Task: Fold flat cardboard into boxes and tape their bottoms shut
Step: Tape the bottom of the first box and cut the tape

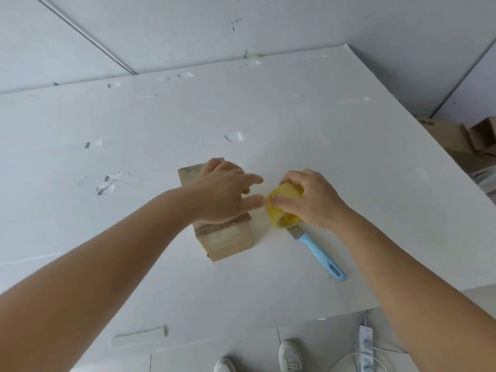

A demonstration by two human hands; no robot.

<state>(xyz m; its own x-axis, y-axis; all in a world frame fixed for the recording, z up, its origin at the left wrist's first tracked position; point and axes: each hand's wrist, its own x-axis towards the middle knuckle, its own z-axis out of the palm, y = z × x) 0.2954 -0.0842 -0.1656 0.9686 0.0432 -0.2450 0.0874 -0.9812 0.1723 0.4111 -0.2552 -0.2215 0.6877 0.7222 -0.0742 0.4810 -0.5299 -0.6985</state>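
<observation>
Tape scraps stuck mid-left on the white table. Frame centre: your left hand lies flat, fingers straight, on the brown cardboard box. Just right, your right hand grips the yellow tape roll, above a blue-handled knife.

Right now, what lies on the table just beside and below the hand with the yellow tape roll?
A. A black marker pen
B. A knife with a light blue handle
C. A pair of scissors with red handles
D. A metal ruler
B: a knife with a light blue handle lies on the white table, its blade end running under the tape roll that the right hand grips.
</observation>
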